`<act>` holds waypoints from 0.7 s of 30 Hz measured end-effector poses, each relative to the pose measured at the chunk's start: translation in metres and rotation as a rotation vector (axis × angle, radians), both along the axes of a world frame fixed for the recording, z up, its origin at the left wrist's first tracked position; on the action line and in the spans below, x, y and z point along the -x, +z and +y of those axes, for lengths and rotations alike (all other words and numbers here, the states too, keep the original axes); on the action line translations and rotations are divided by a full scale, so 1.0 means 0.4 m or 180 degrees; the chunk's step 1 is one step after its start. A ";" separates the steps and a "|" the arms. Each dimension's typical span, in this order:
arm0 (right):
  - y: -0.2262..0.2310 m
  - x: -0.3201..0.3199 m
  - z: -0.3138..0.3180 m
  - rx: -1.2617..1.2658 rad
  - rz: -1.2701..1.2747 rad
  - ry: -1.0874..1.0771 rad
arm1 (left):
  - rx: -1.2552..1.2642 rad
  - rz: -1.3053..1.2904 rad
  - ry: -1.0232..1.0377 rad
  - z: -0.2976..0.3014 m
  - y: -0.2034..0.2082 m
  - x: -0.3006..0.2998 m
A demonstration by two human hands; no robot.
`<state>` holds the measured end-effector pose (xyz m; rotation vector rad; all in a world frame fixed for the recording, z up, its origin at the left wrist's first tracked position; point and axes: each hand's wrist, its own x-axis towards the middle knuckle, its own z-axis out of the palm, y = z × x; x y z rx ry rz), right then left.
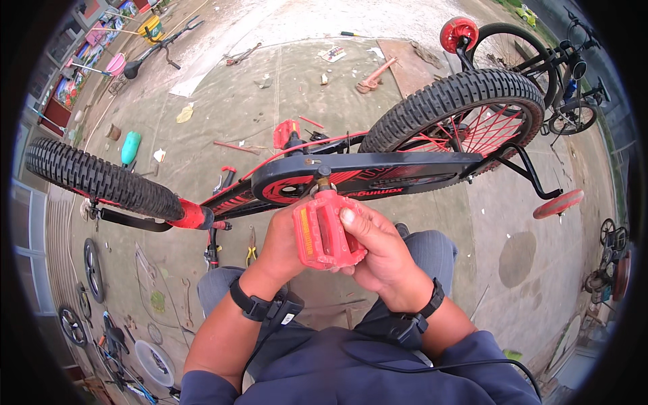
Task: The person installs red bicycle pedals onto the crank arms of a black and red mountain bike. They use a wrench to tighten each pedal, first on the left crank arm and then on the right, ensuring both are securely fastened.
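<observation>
A bicycle with black and red parts lies before me, its knobby tyre (452,108) at the right and another tyre (91,179) at the left. A red pedal (331,233) stands out toward me at the crank end (325,177), in front of the black chain guard (412,162). My right hand (386,253) is closed on the pedal's right side, thumb on its face. Against the pedal's left side rests my left hand (280,236); its fingers are hidden behind the pedal. Farther off is the second red pedal (286,133).
Two red-rimmed training wheels (559,204) stick out at the right. A pipe wrench (376,75), yellow-handled pliers (252,246) and a spanner (187,300) lie on the ground. A green bottle (131,147) is at the left; other bicycles (574,74) stand far right.
</observation>
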<state>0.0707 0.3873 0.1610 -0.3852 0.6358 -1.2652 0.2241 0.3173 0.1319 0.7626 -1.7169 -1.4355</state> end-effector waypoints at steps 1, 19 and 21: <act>0.001 0.000 -0.001 -0.0002 0.0024 0.0031 | 0.0146 -0.0336 0.0026 -0.004 0.000 -0.012; 0.006 -0.013 -0.006 0.0115 -0.0160 -0.0069 | 0.2983 -0.2818 0.0038 -0.067 0.312 -0.148; 0.002 -0.015 -0.006 0.0104 -0.0155 -0.0081 | 0.3268 -0.3052 -0.0011 -0.072 0.335 -0.133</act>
